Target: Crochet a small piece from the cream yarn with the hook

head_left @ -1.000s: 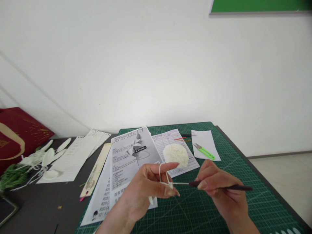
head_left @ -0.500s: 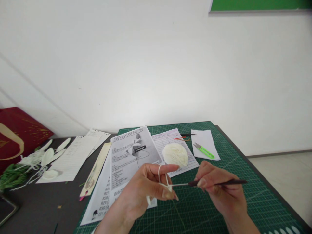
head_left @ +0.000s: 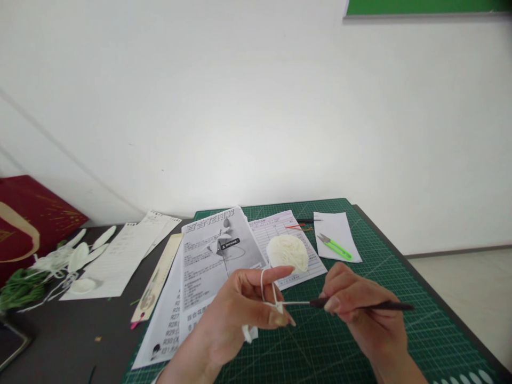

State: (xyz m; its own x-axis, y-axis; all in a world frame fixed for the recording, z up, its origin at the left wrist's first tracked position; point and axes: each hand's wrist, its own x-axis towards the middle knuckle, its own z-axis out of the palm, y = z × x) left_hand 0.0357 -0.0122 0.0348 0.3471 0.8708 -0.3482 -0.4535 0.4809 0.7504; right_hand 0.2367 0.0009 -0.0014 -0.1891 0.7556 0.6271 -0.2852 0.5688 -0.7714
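My left hand (head_left: 240, 306) pinches a small piece of white crochet work (head_left: 279, 306) between thumb and fingers, with white yarn looped around its raised index finger. A short white piece hangs below that palm. In my right hand (head_left: 360, 304) is a crochet hook (head_left: 319, 303) with a dark handle, held nearly level. The hook's thin metal shaft points left and its tip meets the white work at my left fingertips. Just beyond my left index finger lies a cream ball of yarn (head_left: 287, 253) on a lined sheet.
Green cutting mat (head_left: 384, 272) under printed sheets (head_left: 216, 256). Green snips (head_left: 335, 247) lie on white paper (head_left: 352, 226) at the right. At the left are a paper ruler (head_left: 160, 277), white crocheted pieces (head_left: 78, 257), green yarn (head_left: 24, 288) and a red bag (head_left: 36, 213).
The hook's handle end has tilted slightly down and moved right with my right hand. My left hand stays nearly in place, and the white piece below it hangs a little differently.
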